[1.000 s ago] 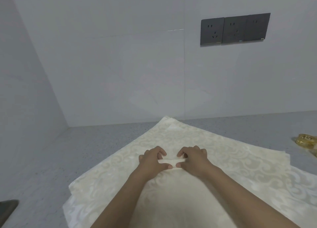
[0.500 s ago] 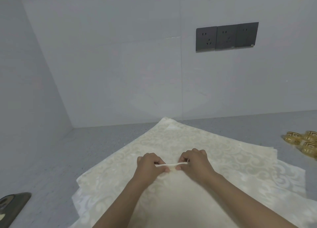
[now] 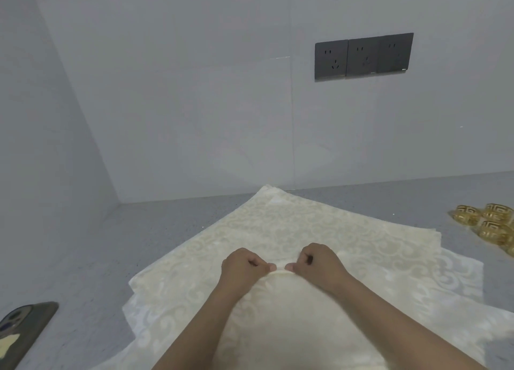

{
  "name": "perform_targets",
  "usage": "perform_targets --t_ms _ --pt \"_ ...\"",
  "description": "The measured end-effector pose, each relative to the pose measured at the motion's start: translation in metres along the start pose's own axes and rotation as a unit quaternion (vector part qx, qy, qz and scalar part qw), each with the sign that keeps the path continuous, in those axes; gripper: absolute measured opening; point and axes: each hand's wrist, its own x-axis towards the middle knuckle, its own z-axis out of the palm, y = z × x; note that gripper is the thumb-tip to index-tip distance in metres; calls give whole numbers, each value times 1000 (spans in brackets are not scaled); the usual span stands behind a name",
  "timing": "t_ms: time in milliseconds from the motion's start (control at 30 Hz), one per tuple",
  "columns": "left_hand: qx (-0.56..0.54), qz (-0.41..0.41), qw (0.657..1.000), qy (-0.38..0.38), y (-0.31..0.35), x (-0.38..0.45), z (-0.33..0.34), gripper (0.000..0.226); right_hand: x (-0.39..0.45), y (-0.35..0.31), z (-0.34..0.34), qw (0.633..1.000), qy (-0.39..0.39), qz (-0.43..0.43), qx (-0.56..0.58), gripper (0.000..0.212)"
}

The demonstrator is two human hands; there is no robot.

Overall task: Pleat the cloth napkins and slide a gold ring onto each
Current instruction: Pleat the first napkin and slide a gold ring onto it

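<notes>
Top napkin (image 3: pixel 292 230) lies flat on a stack on the grey worktop (image 3: pixel 167 230), one corner pointing at the wall. Left hand (image 3: pixel 244 266) and right hand (image 3: pixel 319 264) sit close together, fingers curled, each pinching a raised fold at the cloth's middle, apparently to form a pleat. Gold rings (image 3: pixel 485 223) wait at the right, well apart from the hands

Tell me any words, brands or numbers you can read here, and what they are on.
None can be read.
Socket panel: a small pale mark at its lower right corner, too small to read.
Phone: no lettering shows.
Gold rings: only a key pattern, no text.
</notes>
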Motion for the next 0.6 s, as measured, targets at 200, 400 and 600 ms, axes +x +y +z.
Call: perform_targets --t_ms 200,400,600 --pt "128 7 992 4 9 9 0 24 7 -6 -1 988 -28 -38 -144 26" --pt "158 8 986 -47 11 13 -5 35 14 -12 2 972 -47 -47 -224 36" --pt "164 26 986 -14 23 0 -3 16 2 -7 9 973 47 -106 -201 14"
